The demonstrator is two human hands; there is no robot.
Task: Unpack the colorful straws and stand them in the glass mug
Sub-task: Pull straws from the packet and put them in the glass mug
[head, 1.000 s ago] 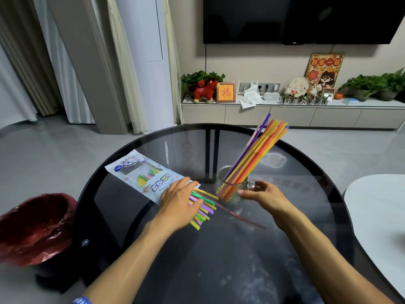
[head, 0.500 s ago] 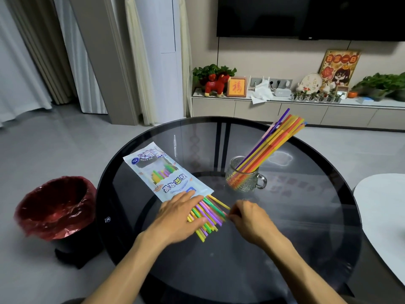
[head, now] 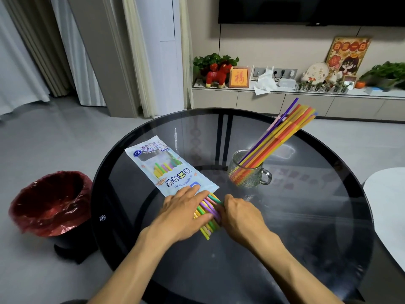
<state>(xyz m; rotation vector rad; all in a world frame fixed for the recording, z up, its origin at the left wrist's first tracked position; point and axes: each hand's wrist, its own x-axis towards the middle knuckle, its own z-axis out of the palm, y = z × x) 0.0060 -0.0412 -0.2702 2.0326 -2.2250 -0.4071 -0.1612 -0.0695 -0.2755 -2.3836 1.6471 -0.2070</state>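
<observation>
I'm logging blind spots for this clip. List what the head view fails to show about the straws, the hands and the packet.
- Loose straws: count unreadable; left hand and right hand cover most of them.
- Right hand's fingertips: curled under, so the grip is hidden.
- Packet: small print too small; its near end lies under the left hand.
- Glass mug: straw bottoms blurred by its textured wall.

Glossy dark glass table [head: 285,249], knobbly clear glass mug [head: 245,178], shiny plastic packet [head: 153,163].

Grey tiled floor [head: 65,132]; pale curtains [head: 19,62]; beige wall [head: 285,47] behind wall-mounted television [head: 306,9]; low cabinet [head: 263,100]
</observation>
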